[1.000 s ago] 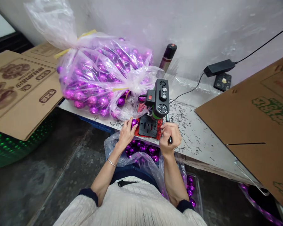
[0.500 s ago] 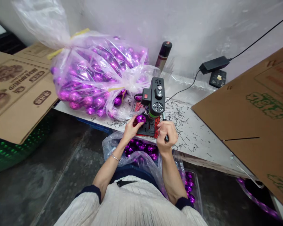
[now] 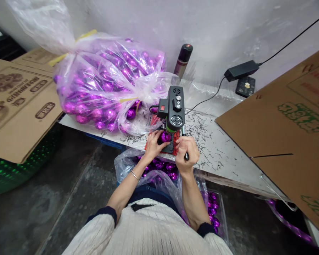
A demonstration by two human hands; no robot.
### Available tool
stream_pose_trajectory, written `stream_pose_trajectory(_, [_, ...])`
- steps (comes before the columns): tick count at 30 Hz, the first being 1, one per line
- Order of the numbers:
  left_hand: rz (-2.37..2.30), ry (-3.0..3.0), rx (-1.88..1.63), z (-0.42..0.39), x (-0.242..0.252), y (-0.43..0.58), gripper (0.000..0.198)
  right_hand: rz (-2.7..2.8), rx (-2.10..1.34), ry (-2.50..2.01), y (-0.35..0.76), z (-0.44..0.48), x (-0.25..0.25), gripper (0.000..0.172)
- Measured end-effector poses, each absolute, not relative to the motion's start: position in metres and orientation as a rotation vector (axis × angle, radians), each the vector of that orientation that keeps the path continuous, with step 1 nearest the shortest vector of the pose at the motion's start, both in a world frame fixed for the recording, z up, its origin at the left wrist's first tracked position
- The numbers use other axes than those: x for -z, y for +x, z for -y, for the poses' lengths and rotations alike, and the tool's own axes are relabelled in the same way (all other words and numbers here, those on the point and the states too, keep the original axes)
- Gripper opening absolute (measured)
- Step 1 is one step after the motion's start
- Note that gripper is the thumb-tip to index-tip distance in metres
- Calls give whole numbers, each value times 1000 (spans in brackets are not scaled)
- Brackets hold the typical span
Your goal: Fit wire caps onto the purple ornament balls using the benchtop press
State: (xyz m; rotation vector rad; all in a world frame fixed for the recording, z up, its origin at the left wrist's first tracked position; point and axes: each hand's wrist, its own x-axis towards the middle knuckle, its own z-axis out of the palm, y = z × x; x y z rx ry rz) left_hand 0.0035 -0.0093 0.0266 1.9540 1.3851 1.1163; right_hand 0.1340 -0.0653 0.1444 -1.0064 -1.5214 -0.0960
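Note:
A shiny purple ball ornament (image 3: 166,136) is gripped between the thumb and fingers of my left hand (image 3: 154,144). It sits just under the head of a small black bench drill press (image 3: 176,106), above the dark base plate (image 3: 168,148). My right hand (image 3: 187,153) is wrapped round the black-ended lever handle (image 3: 186,156) on the machine's right side. The drill head hides the top of the ball. Below my hands, an open clear plastic bag (image 3: 124,164) holds several purple balls (image 3: 159,165).
A big tied plastic bag of purple balls (image 3: 103,85) lies at the left. Cardboard boxes (image 3: 18,106) (image 3: 276,124) flank the white worktop (image 3: 223,156), which is strewn with thin dark bits. Behind stand a spray can (image 3: 183,60) and a power adapter (image 3: 241,70) with its cord.
My left hand has moved the purple ball right, from beside the drill head to beneath it. My right hand stays on the lever.

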Motion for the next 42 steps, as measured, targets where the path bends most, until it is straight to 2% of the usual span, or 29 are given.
stream_pose_trajectory(8, [-1265,1865,-1218,11,-13,4,65,1498,104,-995,134,65,-136,22])
stream_pose_trajectory(18, [-1269,1853,-1218,12,-10,5,64,1441,170,-989,133,58,-87,28])
stream_pose_trajectory(29, [-1277,1875,-1227,11,-12,10,59,1349,106,-938,130,51,-73,32])
stream_pose_trajectory(33, [-1283,1850,-1239,11,-13,11,58,1425,181,-902,132,49,-69,31])
stream_pose_trajectory(37, [-1272,1823,-1248,8,-14,15,62,1407,177,-919,133,52,-84,34])
stream_pose_trajectory(42, [-1265,1795,-1283,18,-16,7,66,1306,12,-1061,131,55,-139,39])
